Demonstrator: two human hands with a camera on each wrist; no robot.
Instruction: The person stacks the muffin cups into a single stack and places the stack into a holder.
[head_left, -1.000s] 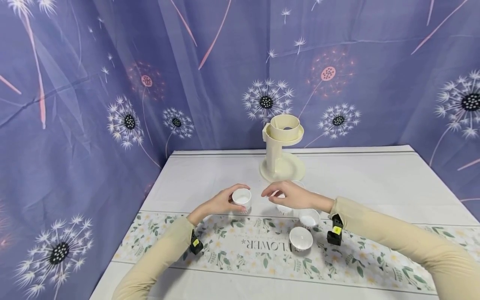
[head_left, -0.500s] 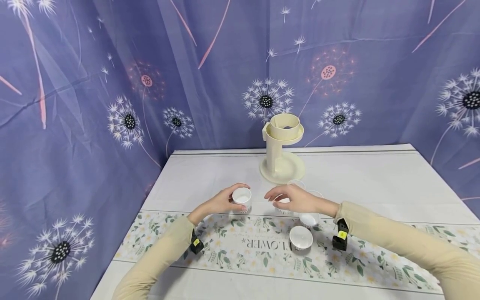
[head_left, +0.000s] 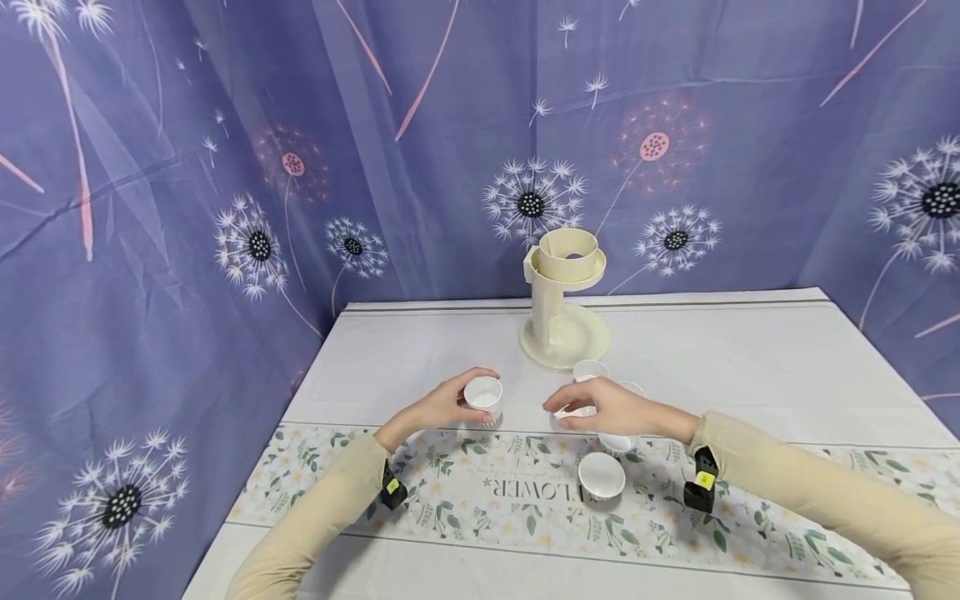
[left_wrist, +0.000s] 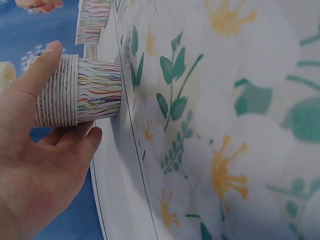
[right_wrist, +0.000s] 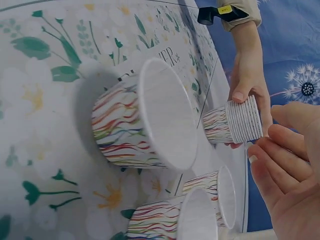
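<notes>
My left hand grips a nested stack of paper cups printed with wavy coloured lines, thumb on one side and fingers on the other. The stack is upright on the table. My right hand hovers over several single cups, fingers loosely bent, with nothing between them in the right wrist view. One paper cup is partly hidden beneath that hand. Nearest me stands another cup, mouth up. A further cup sits behind the right hand, and others beside it are partly covered.
A cream plastic stand with a ring-shaped holder on top and a round base rises at the back of the table. A floral runner crosses the white tablecloth. A purple dandelion curtain hangs behind and at the sides.
My right hand has drifted to the right and a little toward me, uncovering more of the rear cup. The left hand and its stack have stayed in place.
</notes>
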